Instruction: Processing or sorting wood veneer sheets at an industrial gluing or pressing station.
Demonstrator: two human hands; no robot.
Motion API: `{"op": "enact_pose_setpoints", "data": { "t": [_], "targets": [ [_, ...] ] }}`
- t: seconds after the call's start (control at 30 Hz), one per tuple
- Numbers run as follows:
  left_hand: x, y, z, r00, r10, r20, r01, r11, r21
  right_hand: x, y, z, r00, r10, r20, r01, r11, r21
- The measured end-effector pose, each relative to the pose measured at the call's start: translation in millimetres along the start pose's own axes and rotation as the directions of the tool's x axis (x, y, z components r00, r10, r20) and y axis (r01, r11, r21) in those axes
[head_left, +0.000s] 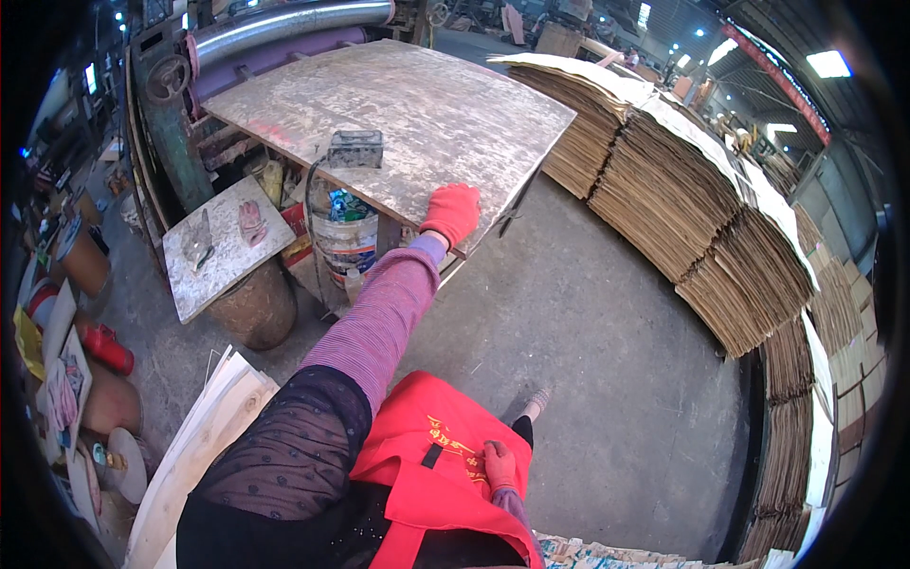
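Note:
My left hand [450, 214], in a red glove, is stretched forward to the near corner of a large worn tabletop [427, 104]. It rests on the surface there with its fingers curled; whatever may be under them is hidden. My right hand [500, 466], also red-gloved, is held low in front of the red apron [427, 427]. Its fingers are bent in close to the cloth, and I cannot make out anything in them. A dark box-shaped object [355, 150] with a cable lies on the table's near edge, left of my left hand.
A machine with a shiny metal roller [294, 33] stands behind the table. Beneath the near edge is a bucket [346, 242]. At left, a small board [227, 242] bears a pair of gloves. Tall veneer stacks [664, 171] curve along the right; pale sheets [204, 446] stand lower left.

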State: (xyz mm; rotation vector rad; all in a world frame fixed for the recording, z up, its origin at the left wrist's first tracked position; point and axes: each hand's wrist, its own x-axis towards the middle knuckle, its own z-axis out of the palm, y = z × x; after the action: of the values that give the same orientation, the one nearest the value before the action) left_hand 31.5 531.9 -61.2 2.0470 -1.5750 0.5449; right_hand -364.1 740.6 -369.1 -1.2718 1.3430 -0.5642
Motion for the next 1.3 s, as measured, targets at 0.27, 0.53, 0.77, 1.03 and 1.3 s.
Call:
{"op": "enact_pose_setpoints", "data": {
  "t": [0.27,0.53,0.77,1.03,1.3],
  "targets": [
    [-1.3,6.3,-10.2,0.996,-0.027,0.08,0.025,0.999,0.03,1.5,6.8,-1.8,1.0,-0.028,-0.006,0.028,0.999,0.023],
    [0.5,3.8,-8.9,0.999,-0.015,0.044,0.015,1.0,0.014,1.6,0.5,-1.5,1.0,-0.009,0.006,0.009,1.0,0.023],
    [-0.6,0.8,-3.4,0.999,-0.017,0.04,0.016,0.999,0.027,-2.1,-7.8,-1.7,1.0,0.011,0.019,-0.011,1.0,-0.004],
    [0.4,-1.9,7.0,0.996,-0.01,-0.088,0.008,1.0,-0.027,-5.4,-11.2,-2.0,0.998,0.055,-0.002,-0.055,0.998,0.022],
    [1.1,-7.8,9.1,0.994,0.083,-0.069,-0.084,0.996,-0.016,-4.0,-6.1,-2.3,0.999,0.043,-0.015,-0.043,0.999,-0.034]
  ]
}}
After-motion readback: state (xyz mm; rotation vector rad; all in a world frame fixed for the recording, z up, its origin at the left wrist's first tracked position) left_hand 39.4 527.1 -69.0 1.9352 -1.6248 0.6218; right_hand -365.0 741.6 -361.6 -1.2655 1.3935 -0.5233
